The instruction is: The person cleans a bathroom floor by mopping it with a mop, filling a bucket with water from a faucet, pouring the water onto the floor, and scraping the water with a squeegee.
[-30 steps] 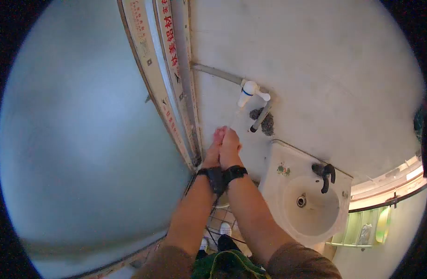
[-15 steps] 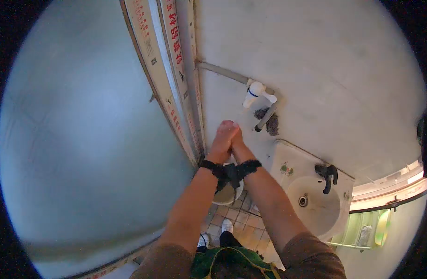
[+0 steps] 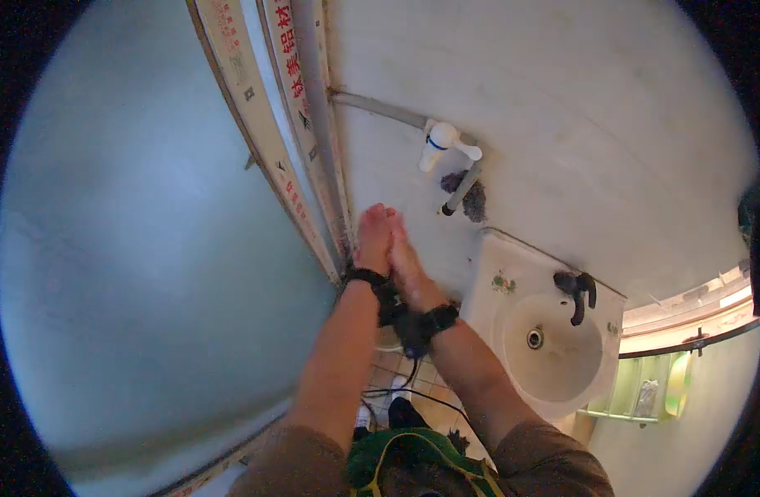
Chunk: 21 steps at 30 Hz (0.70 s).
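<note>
My left hand (image 3: 372, 240) and my right hand (image 3: 407, 258) are pressed together side by side, palm against palm, with fingers pointing up toward the wall. Each wrist wears a black band, and a dark device (image 3: 411, 333) sits between the wrists. No object shows between the palms, though their inner faces are hidden. A white tap (image 3: 437, 146) with a lever is mounted on the wall above and slightly right of the hands. Beside it a grey pipe (image 3: 462, 189) with a dark end slants down.
A white washbasin (image 3: 554, 356) with a black faucet (image 3: 577, 294) stands at the right. A frosted panel (image 3: 165, 248) in a printed frame (image 3: 260, 124) rises on the left. A green rack (image 3: 645, 398) is at the lower right. Below the wrists, a dark cable crosses the tiled floor.
The hands have shifted left and come out of their clasp into a flatter, side-by-side press. The bucket under the wrists is now mostly covered, and a cable has come into view.
</note>
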Tool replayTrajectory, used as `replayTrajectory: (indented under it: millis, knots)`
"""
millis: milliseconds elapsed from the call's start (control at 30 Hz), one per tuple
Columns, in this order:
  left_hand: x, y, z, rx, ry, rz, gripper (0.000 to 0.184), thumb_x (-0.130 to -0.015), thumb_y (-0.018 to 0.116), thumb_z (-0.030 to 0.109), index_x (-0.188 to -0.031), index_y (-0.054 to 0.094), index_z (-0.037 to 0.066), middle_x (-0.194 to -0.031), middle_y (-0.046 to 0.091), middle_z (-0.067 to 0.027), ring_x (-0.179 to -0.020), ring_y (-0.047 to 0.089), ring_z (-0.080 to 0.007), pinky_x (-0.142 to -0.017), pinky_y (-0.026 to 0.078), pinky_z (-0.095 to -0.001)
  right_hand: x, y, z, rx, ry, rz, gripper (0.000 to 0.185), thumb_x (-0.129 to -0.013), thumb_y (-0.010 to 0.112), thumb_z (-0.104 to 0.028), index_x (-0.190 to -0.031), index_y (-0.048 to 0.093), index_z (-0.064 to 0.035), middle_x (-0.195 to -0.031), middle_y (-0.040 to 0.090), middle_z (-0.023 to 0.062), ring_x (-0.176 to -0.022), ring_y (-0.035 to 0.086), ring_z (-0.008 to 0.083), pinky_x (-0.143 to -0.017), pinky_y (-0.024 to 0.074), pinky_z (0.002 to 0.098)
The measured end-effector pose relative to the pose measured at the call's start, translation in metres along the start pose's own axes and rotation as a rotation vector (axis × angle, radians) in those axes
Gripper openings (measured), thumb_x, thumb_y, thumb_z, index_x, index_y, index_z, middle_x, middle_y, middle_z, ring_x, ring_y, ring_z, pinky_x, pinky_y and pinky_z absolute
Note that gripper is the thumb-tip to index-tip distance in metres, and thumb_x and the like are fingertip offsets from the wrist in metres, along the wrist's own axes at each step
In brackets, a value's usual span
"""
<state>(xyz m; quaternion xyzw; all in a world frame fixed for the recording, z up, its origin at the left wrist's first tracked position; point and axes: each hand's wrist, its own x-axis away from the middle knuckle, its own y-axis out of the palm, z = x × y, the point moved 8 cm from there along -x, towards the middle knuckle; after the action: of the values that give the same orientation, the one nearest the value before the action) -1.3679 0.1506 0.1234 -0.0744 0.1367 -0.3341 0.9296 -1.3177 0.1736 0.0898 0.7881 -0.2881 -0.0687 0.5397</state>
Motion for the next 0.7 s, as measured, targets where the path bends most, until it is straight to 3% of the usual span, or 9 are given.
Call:
replayTrajectory:
  millis: [133,200,300,333,433,533,600,667,700]
  knots:
    - [0.01,0.005,0.042,-0.687,0.18,-0.253,0.016,-0.077,0.051,0.016,-0.091,0.053,0.009,-0.094,0.053,-0.0091,-0.09,0.051,-0.0239,-0.08,0.041,-0.0353,0.023,0.025,0.005,0.129,-0.101,0.078,0.038,-0.088,0.039,-0.037,-0.097,0.055,-0.0037,-0.099,0.056,0.014,-0.092,0.052,0.0282,-0.08,0.0428,0.039]
    - [0.021,0.005,0.052,-1.094,0.287,-0.392,0.02,-0.074,0.054,0.018,-0.092,0.054,0.009,-0.094,0.054,-0.0097,-0.092,0.05,-0.023,-0.081,0.04,-0.0342,0.028,0.034,-0.005,0.478,-0.193,0.13,0.038,-0.087,0.04,-0.037,-0.098,0.055,-0.0039,-0.099,0.056,0.0153,-0.093,0.052,0.0299,-0.08,0.0428,0.0397]
    - [0.029,-0.005,0.049,-1.294,0.37,-0.21,0.024,-0.074,0.055,0.019,-0.096,0.055,0.01,-0.093,0.055,-0.0096,-0.093,0.05,-0.026,-0.084,0.039,-0.0378,0.032,0.05,-0.029,1.35,-0.332,0.192,0.037,-0.086,0.042,-0.036,-0.099,0.055,-0.0041,-0.098,0.056,0.0173,-0.093,0.052,0.0323,-0.08,0.0427,0.0408]
    - [0.027,-0.012,0.011,-1.017,0.336,-0.205,0.027,-0.073,0.058,0.022,-0.097,0.056,0.009,-0.093,0.057,-0.0084,-0.094,0.051,-0.0266,-0.086,0.038,-0.041,0.034,0.049,-0.034,1.593,-0.342,0.204,0.037,-0.086,0.042,-0.036,-0.099,0.055,-0.0042,-0.098,0.056,0.0179,-0.093,0.052,0.0332,-0.08,0.0427,0.0411]
    - [0.07,-0.026,0.04,-0.789,0.425,-0.257,0.027,-0.074,0.059,0.025,-0.096,0.057,0.009,-0.094,0.059,-0.01,-0.094,0.052,-0.0278,-0.086,0.038,-0.0413,0.015,-0.031,-0.019,1.911,-0.07,0.13,0.037,-0.084,0.045,-0.035,-0.103,0.054,-0.0042,-0.1,0.054,0.0207,-0.091,0.05,0.0377,-0.08,0.0421,0.0439]
    - [0.142,-0.072,-0.088,-0.674,-0.129,-0.226,0.029,-0.078,0.056,0.028,-0.099,0.057,0.007,-0.095,0.059,-0.0122,-0.092,0.054,-0.0308,-0.082,0.04,-0.046,0.068,-0.205,0.046,1.273,0.23,0.495,0.022,-0.077,0.053,-0.024,-0.082,0.054,-0.0029,-0.068,0.053,0.0103,-0.058,0.049,0.0239,-0.051,0.0372,0.036]
    - [0.224,-0.085,-0.171,-0.812,-0.173,-0.437,0.031,-0.078,0.055,0.027,-0.102,0.055,0.006,-0.093,0.058,-0.0145,-0.091,0.053,-0.0337,-0.078,0.041,-0.048,0.127,-0.266,0.103,0.711,0.254,0.673,0.011,-0.077,0.054,-0.016,-0.072,0.054,-0.0055,-0.052,0.046,0.0027,-0.042,0.044,0.0149,-0.038,0.0303,0.0291]
    - [0.314,-0.08,-0.136,-1.652,0.772,-0.542,0.03,-0.084,0.047,0.018,-0.111,0.05,0.005,-0.106,0.054,-0.0152,-0.099,0.052,-0.032,-0.08,0.043,-0.0421,0.173,-0.33,0.134,0.839,0.365,0.615,0.01,-0.08,0.053,-0.016,-0.075,0.053,-0.0065,-0.052,0.045,0.0018,-0.041,0.041,0.0139,-0.038,0.0306,0.0283]
    - [0.353,-0.098,-0.18,-1.286,0.405,-0.676,0.029,-0.084,0.046,0.018,-0.11,0.051,0.005,-0.105,0.055,-0.0141,-0.1,0.051,-0.0308,-0.082,0.042,-0.0411,0.191,-0.361,0.149,0.855,0.409,0.607,0.01,-0.08,0.054,-0.018,-0.078,0.053,-0.0077,-0.054,0.044,0.0016,-0.043,0.041,0.0138,-0.039,0.0311,0.0282]
